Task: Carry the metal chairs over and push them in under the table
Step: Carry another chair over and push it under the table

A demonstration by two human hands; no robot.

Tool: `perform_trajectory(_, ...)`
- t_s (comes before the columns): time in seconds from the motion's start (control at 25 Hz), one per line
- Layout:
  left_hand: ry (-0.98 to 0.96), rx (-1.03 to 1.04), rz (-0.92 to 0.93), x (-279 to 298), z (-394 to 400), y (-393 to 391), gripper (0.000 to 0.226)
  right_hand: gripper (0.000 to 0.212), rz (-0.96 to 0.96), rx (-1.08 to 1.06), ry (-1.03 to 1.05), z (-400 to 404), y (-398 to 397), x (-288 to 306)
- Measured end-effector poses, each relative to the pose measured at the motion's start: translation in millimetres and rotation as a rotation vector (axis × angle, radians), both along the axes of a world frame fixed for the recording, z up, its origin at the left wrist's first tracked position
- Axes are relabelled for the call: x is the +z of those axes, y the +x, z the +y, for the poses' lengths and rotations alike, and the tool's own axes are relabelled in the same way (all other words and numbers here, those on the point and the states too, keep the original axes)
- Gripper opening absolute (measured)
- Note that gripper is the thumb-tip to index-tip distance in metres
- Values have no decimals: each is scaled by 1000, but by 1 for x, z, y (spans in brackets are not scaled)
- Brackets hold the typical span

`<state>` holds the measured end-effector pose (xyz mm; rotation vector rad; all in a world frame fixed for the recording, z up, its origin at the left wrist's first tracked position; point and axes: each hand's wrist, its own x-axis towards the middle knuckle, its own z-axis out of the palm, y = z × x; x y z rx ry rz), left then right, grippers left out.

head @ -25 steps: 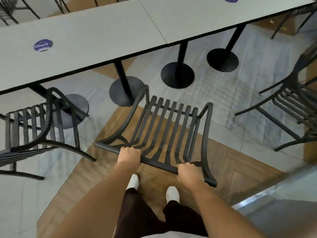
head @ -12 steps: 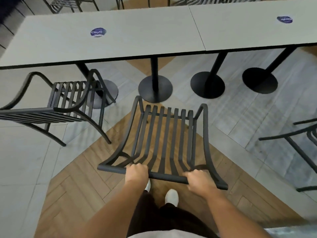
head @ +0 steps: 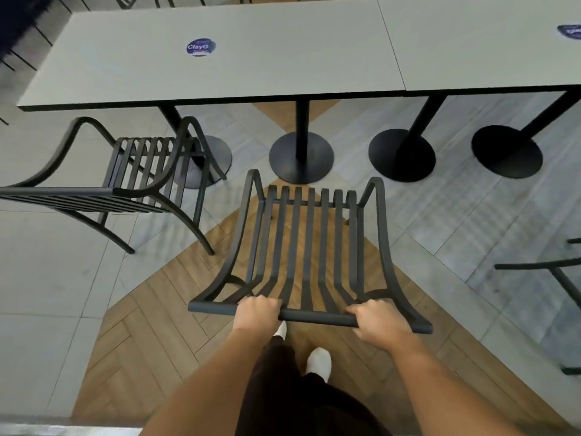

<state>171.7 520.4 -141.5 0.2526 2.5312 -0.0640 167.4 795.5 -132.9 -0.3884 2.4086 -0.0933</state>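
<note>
Left hand (head: 256,313) and right hand (head: 379,319) both wrapped knuckles-up round the top rail of the dark slatted metal armchair (head: 306,247), fingers curled over the bar, the left near the middle of the rail, the right toward its right end. Chair held directly ahead, backrest near, seat slats running away toward the long pale grey rectangular table (head: 220,61), its front edge just short of the table's near edge and close to the black round pedestal base (head: 301,160). Not yet under the tabletop; whether its legs touch the floor cannot be told. Below the rail, white shoes (head: 319,363) and dark trousers over the wood herringbone floor strip (head: 151,325), grey tiles to either side.

To the left, a second dark slatted metal armchair (head: 138,180), turned at an angle, its seat close to the table's left pedestal. On the tabletop, a round blue sticker (head: 200,47) reading ClayG. Further right, a second pale tabletop (head: 471,42) butted against the first, two more black pedestal bases beneath. At the right edge, part of a third dark metal chair (head: 559,278).
</note>
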Motion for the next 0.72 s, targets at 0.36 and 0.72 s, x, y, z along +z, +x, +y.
perform_trajectory(0.36, 4, 18, 15, 5, -8, -92, 24, 38, 44, 29, 40, -14, -102, 1)
perform_trajectory(0.72, 16, 32, -14, 4, -18, -211, 24, 41, 56, -38, 26, -25, -226, -5)
